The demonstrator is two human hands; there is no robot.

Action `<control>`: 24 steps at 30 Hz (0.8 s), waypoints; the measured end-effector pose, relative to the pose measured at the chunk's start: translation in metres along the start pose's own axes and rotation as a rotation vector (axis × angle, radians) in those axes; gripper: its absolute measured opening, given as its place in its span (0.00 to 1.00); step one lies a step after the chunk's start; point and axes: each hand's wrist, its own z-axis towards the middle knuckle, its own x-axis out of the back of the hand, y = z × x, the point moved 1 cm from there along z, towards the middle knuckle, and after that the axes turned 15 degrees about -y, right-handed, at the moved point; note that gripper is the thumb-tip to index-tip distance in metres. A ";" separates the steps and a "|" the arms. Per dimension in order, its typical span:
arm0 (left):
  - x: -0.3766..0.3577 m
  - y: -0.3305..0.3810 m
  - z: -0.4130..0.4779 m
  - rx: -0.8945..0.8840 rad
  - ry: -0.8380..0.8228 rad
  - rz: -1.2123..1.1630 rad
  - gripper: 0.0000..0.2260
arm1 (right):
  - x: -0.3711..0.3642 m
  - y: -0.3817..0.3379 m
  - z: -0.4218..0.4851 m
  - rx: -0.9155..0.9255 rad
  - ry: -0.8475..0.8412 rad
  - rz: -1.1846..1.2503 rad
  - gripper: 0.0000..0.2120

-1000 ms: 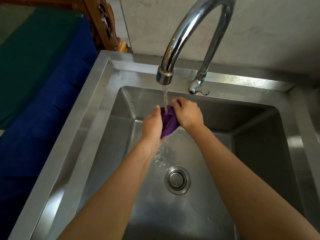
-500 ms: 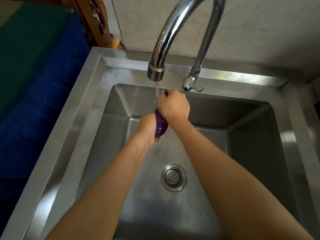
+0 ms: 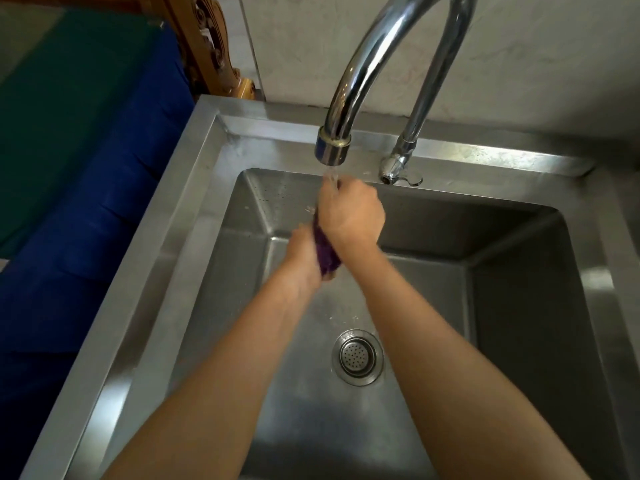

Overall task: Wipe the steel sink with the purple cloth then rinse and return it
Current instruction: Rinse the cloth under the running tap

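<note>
The purple cloth is bunched into a tight roll between my two hands, over the basin of the steel sink. My right hand grips its upper part, directly under the stream of water running from the curved chrome tap. My left hand grips the lower part from the left. Most of the cloth is hidden inside my fists.
A round drain strainer sits in the sink floor below my arms. The tap's handle stands on the back rim. Left of the sink lie blue fabric and a green surface, with carved wood behind.
My right hand moved up over the cloth under the stream and my left slid lower, squeezing the spread bundle into a narrow roll. The view shifted slightly.
</note>
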 end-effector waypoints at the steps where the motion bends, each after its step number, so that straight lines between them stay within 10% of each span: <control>1: -0.003 0.000 -0.003 0.003 0.015 0.024 0.20 | 0.002 0.008 0.013 -0.055 -0.036 0.043 0.19; 8: 0.004 0.009 0.001 -0.246 0.153 0.327 0.12 | -0.002 0.054 0.017 0.004 -0.127 0.409 0.17; 12: 0.008 0.008 0.004 -0.176 -0.033 0.232 0.20 | -0.004 0.040 -0.007 0.130 -0.196 0.474 0.20; 24: 0.000 0.000 0.001 -0.381 0.197 0.303 0.27 | -0.011 0.040 -0.020 0.360 0.094 -0.168 0.24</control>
